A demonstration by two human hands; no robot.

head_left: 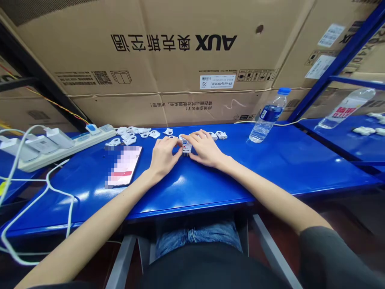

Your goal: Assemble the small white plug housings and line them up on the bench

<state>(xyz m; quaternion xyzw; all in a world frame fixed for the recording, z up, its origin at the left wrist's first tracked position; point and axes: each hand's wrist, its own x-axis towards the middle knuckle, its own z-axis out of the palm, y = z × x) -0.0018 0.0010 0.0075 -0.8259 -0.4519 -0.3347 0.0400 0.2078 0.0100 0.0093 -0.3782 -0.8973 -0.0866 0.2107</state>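
Note:
Between my two hands is a small white plug [187,148] with a ring at its top and metal prongs pointing toward me. My left hand [164,155] pinches its left side with thumb and forefinger. The fingers of my right hand [206,148] curl round its right side and top, partly hiding the ring. Behind and left of my left hand lies a loose group of similar white ringed pieces [130,140]. A few more white pieces [221,135] rest just beyond my right hand.
A phone [126,166] lies left of my left forearm. A white power strip [78,142] with chargers and loose cables [48,184] fills the table's left end. One water bottle [267,116] stands at the back right; another [345,108] is farther right. Cardboard [180,80] walls the back.

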